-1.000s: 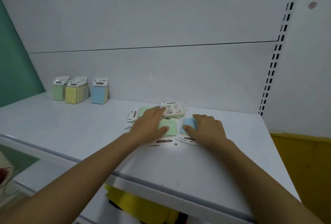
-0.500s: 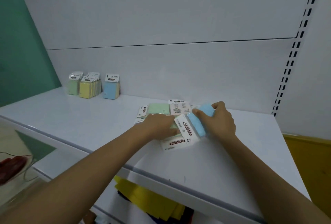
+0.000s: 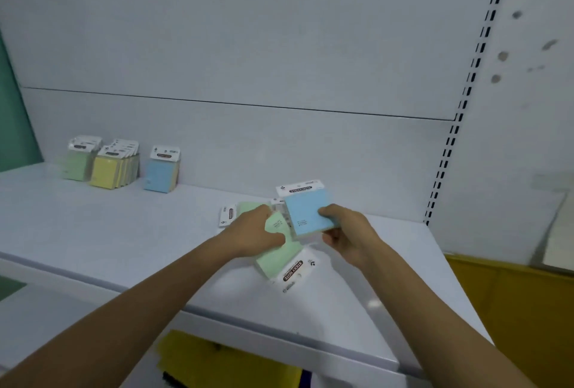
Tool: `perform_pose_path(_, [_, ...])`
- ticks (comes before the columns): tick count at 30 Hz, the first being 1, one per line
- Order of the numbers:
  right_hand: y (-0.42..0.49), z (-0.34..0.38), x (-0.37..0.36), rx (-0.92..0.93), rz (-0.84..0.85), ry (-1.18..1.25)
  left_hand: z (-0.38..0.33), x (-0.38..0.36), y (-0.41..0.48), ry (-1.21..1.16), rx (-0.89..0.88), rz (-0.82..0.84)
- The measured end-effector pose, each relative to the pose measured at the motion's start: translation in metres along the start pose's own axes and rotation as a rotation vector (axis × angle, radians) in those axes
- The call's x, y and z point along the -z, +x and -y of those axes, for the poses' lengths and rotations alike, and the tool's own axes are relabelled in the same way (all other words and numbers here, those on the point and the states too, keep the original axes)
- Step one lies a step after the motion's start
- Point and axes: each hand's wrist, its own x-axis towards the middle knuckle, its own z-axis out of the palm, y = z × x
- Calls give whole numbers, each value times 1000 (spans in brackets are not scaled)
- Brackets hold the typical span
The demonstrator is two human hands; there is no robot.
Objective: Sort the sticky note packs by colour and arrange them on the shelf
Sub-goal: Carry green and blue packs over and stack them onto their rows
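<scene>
My right hand (image 3: 348,234) grips a blue sticky note pack (image 3: 306,210) and holds it upright, lifted off the white shelf (image 3: 124,241). Just left of it, my left hand (image 3: 254,232) is closed on a green pack (image 3: 281,252) that tilts with its white header card toward me. Another green pack (image 3: 245,209) lies flat behind my left hand, partly hidden. At the back left stand sorted rows: green packs (image 3: 77,159), yellow packs (image 3: 113,165) and one blue pack (image 3: 161,170).
The shelf's back panel rises right behind the packs. A slotted upright (image 3: 456,126) marks the right end of the shelf. Yellow material (image 3: 223,362) shows on the level below the front edge. A yellow surface (image 3: 512,310) lies at the lower right.
My right hand has picked the blue pack off the shelf and turned it upright. My left hand has closed on a green pack and tilted it up. The camera has shifted.
</scene>
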Motion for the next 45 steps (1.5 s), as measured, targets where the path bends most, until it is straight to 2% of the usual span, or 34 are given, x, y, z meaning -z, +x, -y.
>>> perform_pose_path(3, [-10,-8,-35,8,139,92,24,30,-14,-171,-8,-60])
perform_pose_path(6, [-17,-20,-82,5,267,76,58,69,-35,-322,31,-85])
perform_pose_path(10, [-22,-44,-164,-9,268,84,123,126,-73,-418,103,-121])
perform_pose_path(18, [-36,-115,-345,-36,405,-9,283,228,-163,-585,288,-441])
perform_pose_path(25, [-43,-158,-441,-27,441,-66,368,270,-207,-775,348,-640])
perform_pose_path(32, [-7,-164,-478,32,373,-86,414,291,-193,-789,334,-647])
perform_pose_path(37, [51,-160,-486,102,230,-138,427,316,-148,-723,255,-584])
perform_pose_path(41, [89,-155,-506,113,179,-123,436,336,-106,-605,196,-517])
perform_pose_path(45, [119,-153,-528,154,145,-99,455,350,-60,-626,182,-450])
